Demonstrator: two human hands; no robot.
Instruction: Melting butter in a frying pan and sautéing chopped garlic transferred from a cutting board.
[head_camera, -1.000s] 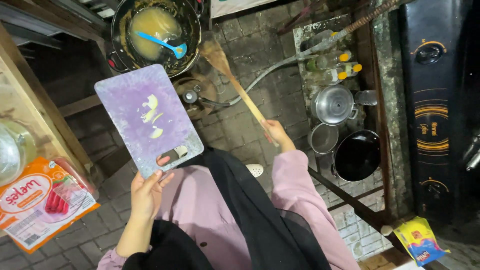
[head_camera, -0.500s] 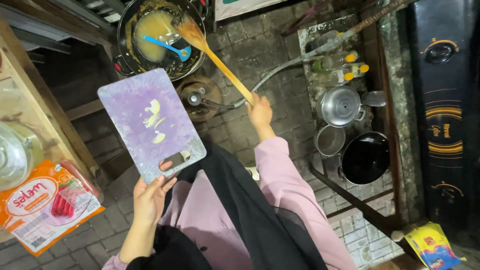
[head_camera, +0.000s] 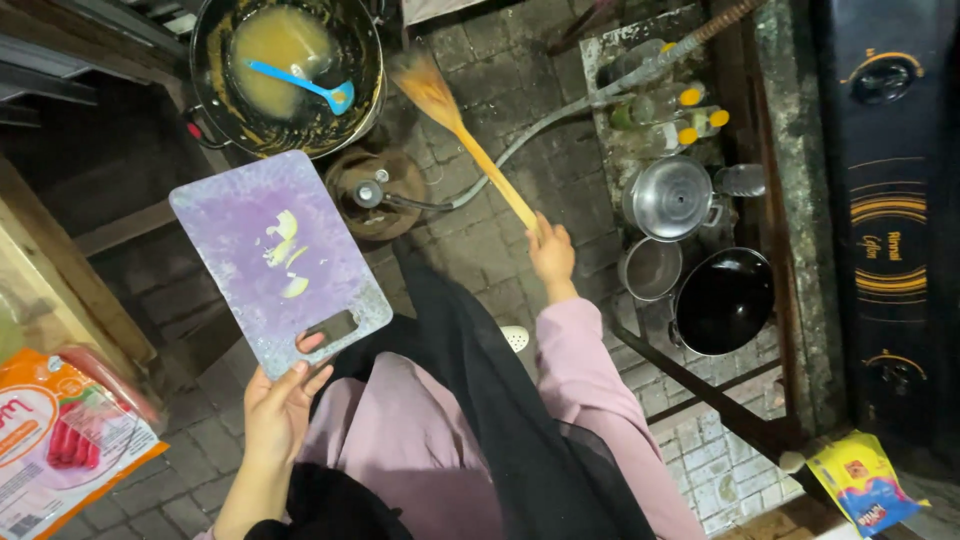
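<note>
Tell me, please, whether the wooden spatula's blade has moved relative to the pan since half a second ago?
Yes. The wooden spatula, held in the right hand, was over the pan; its blade now lies just off the right rim.

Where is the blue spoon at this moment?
In the head view, the blue spoon lies in the wok at the top left, above the purple board and left of the wooden spatula.

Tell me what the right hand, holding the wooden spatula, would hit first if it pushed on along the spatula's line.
Probably the wok: the right hand aims the wooden spatula up-left, its blade beside the wok's rim. Depth is unclear.
</note>
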